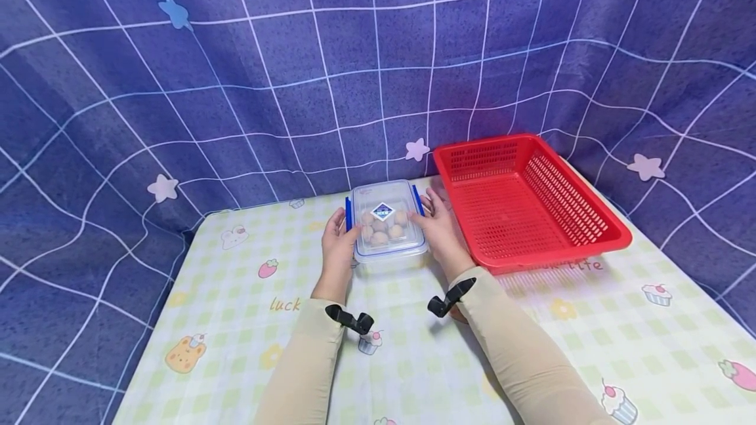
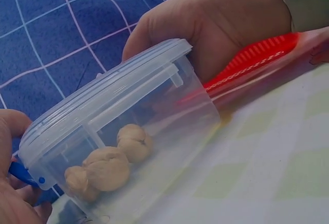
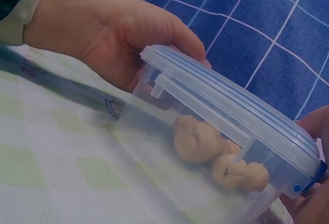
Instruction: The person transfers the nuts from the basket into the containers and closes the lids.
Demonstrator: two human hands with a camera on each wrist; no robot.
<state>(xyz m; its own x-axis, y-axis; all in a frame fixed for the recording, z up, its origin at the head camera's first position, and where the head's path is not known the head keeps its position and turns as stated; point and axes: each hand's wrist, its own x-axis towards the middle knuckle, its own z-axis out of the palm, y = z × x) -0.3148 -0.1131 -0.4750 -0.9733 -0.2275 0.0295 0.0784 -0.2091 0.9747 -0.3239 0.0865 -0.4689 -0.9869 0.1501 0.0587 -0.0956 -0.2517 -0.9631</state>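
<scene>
A clear lidded food container (image 1: 390, 251) with blue side clips and a blue-and-white label stands at the middle of the table. Several walnuts (image 1: 380, 239) lie inside it; the left wrist view shows the walnuts (image 2: 106, 168) through its wall. My left hand (image 1: 338, 251) holds the container's left side, thumb on the lid's edge and fingers by the blue clip (image 2: 21, 173). On the opposite side my right hand (image 1: 440, 231) grips it likewise, thumb over the lid's edge. In the right wrist view the lid (image 3: 231, 100) sits on the container. Some fingertips are hidden.
Just right of the right hand stands a red plastic basket (image 1: 508, 208) with perforated walls. A patterned cloth (image 1: 236, 320) covers the table. Behind and at the sides hangs a blue curtain (image 1: 283, 110) with a white grid.
</scene>
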